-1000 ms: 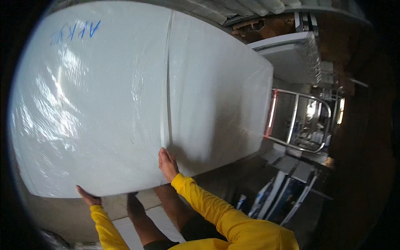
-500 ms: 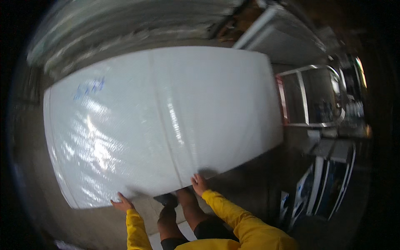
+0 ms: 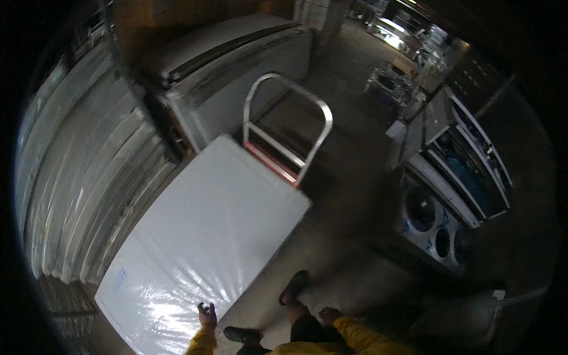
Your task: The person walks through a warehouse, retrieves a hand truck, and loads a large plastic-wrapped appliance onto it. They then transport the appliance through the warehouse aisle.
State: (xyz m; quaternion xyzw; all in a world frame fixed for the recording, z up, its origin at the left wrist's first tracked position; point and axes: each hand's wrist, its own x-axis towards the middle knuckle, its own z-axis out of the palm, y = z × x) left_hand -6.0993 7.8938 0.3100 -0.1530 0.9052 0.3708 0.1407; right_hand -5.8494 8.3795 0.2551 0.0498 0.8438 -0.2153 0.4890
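A large white slab (image 3: 213, 207), wrapped in shiny clear plastic, lies flat and slants from the lower left toward the middle. Faint blue marks show on its wrap. My left hand (image 3: 207, 315) is over the slab's near right edge, its fingers apart and slightly bent, with nothing in them; whether it touches the wrap I cannot tell. Apart from the slab, my right hand (image 3: 329, 316) hangs beside my right thigh, dark and blurred, its fingers unclear. At the slab's far end stands the bent metal handle (image 3: 322, 127) of a trolley with a red edge (image 3: 269, 163).
Several wrapped slabs (image 3: 83, 177) stand on edge at the left. More large pale slabs (image 3: 248, 65) stand behind the trolley handle. On the right are metal-framed units (image 3: 467, 165) and a panel with round openings (image 3: 435, 222). Grey floor (image 3: 349, 177) runs between.
My view has turned right, so the slab now slants away instead of lying crosswise. My right hand has left the slab's edge and come down beside my leg. My feet have moved.
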